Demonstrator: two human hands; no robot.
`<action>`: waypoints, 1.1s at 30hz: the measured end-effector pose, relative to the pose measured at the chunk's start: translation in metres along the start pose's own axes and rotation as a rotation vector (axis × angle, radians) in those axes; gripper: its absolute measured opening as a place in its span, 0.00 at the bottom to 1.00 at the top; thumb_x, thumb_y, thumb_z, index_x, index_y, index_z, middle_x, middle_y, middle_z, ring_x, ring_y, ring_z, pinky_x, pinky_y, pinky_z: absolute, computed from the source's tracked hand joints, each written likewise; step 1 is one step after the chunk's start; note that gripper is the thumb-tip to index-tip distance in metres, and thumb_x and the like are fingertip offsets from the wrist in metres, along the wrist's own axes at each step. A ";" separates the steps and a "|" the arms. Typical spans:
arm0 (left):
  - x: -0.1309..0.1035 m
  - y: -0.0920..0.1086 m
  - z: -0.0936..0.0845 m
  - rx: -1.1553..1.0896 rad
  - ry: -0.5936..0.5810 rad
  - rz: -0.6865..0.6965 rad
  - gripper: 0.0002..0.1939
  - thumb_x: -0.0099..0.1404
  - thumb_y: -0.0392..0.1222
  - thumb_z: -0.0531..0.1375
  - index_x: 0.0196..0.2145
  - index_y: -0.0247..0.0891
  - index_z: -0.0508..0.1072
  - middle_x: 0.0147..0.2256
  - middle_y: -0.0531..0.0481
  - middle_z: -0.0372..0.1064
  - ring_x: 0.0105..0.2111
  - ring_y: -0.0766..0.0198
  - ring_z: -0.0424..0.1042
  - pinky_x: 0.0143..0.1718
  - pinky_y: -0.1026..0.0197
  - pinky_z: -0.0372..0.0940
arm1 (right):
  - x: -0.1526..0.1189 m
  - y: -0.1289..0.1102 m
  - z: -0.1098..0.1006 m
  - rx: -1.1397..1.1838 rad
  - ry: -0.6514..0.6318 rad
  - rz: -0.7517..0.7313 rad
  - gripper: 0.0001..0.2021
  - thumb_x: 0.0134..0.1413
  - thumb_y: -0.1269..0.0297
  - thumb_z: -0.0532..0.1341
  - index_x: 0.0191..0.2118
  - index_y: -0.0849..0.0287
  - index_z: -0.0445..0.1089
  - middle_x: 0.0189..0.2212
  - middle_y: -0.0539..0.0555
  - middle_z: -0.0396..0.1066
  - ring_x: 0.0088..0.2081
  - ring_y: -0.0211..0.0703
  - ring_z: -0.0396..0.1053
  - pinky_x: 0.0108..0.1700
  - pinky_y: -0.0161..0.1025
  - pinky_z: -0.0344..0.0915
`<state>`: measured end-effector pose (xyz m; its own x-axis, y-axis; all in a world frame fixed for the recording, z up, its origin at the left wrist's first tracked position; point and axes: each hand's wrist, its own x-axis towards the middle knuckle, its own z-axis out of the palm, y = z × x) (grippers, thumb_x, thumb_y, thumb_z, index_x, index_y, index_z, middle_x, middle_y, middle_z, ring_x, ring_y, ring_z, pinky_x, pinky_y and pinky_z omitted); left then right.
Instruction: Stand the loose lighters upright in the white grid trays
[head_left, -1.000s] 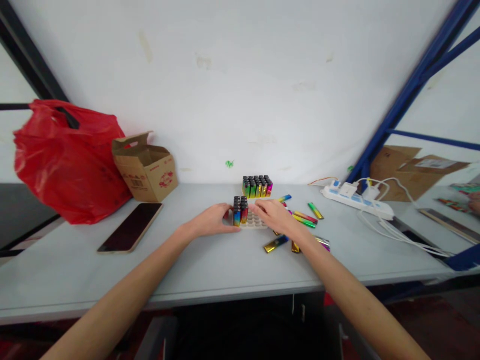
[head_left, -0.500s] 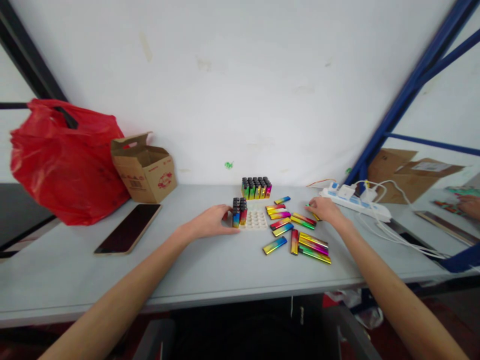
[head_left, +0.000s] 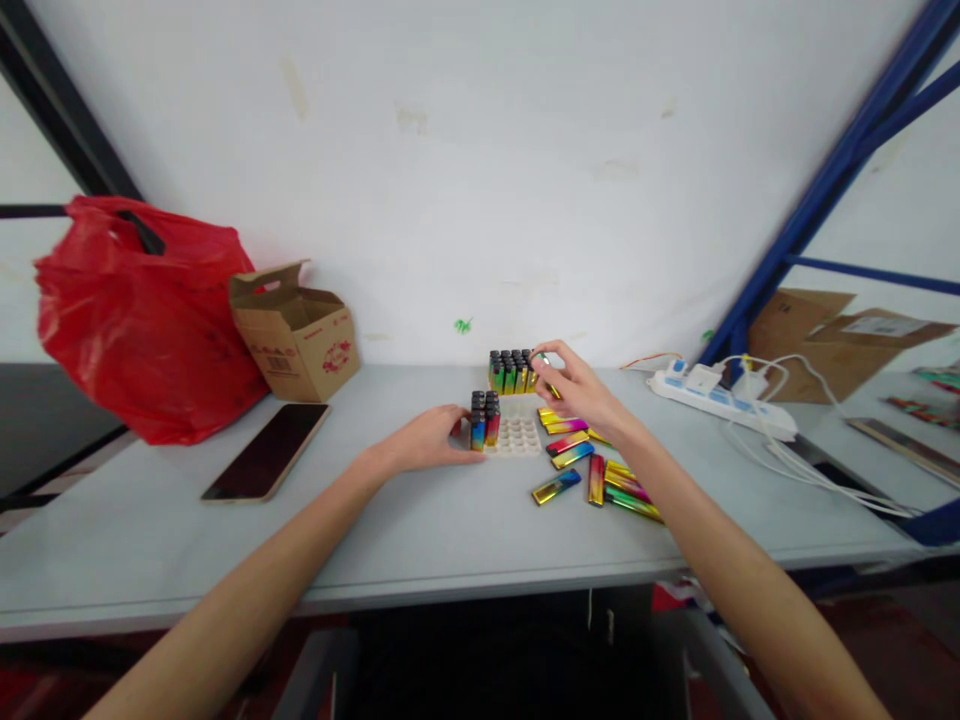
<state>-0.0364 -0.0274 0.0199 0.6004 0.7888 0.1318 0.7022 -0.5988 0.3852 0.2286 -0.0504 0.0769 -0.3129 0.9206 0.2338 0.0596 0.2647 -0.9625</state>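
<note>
Several lighters (head_left: 478, 428) stand upright in the left part of a white tray (head_left: 517, 438) with round holes. My left hand (head_left: 430, 438) is curved round the tray's left end, fingers at the standing lighters. Raised over the tray's back right corner, my right hand (head_left: 574, 388) pinches a lighter (head_left: 553, 390). Behind it, a full block of upright lighters (head_left: 510, 372) is partly covered by that hand. Loose colourful lighters (head_left: 596, 480) lie on the table to the right of the tray, some hidden by my right forearm.
On the left are a phone (head_left: 267, 452), an open cardboard box (head_left: 307, 340) and a red plastic bag (head_left: 150, 320). A power strip (head_left: 724, 405) with white cables lies on the right, near a flattened carton (head_left: 817, 340) and blue rack bars (head_left: 817, 190).
My right hand has moved left from beside the power strip to above the tray, carrying a lighter. My left hand remains at the tray. The view has shifted slightly.
</note>
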 end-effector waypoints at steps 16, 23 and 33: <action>0.001 -0.004 0.003 0.005 0.011 0.026 0.33 0.56 0.68 0.64 0.45 0.35 0.74 0.40 0.43 0.76 0.38 0.52 0.74 0.39 0.56 0.67 | 0.008 0.034 0.026 0.196 0.162 0.294 0.23 0.66 0.52 0.49 0.20 0.55 0.49 0.14 0.41 0.40 0.16 0.30 0.33 0.18 0.31 0.33; 0.001 -0.005 0.003 0.001 0.012 0.038 0.32 0.57 0.67 0.64 0.45 0.36 0.73 0.41 0.43 0.76 0.38 0.52 0.75 0.39 0.56 0.67 | 0.006 0.044 0.024 0.145 0.111 0.158 0.29 0.60 0.32 0.53 0.28 0.57 0.63 0.18 0.42 0.46 0.17 0.30 0.43 0.19 0.32 0.42; 0.000 -0.003 0.003 0.002 0.025 0.027 0.32 0.56 0.66 0.65 0.45 0.36 0.74 0.39 0.44 0.76 0.36 0.53 0.74 0.37 0.57 0.66 | -0.009 0.037 0.023 -0.606 0.145 -0.366 0.21 0.64 0.42 0.59 0.34 0.57 0.70 0.31 0.53 0.71 0.35 0.43 0.69 0.40 0.40 0.67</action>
<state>-0.0372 -0.0255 0.0158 0.6094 0.7754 0.1654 0.6865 -0.6204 0.3792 0.2118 -0.0560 0.0362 -0.2866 0.7602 0.5831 0.5039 0.6372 -0.5832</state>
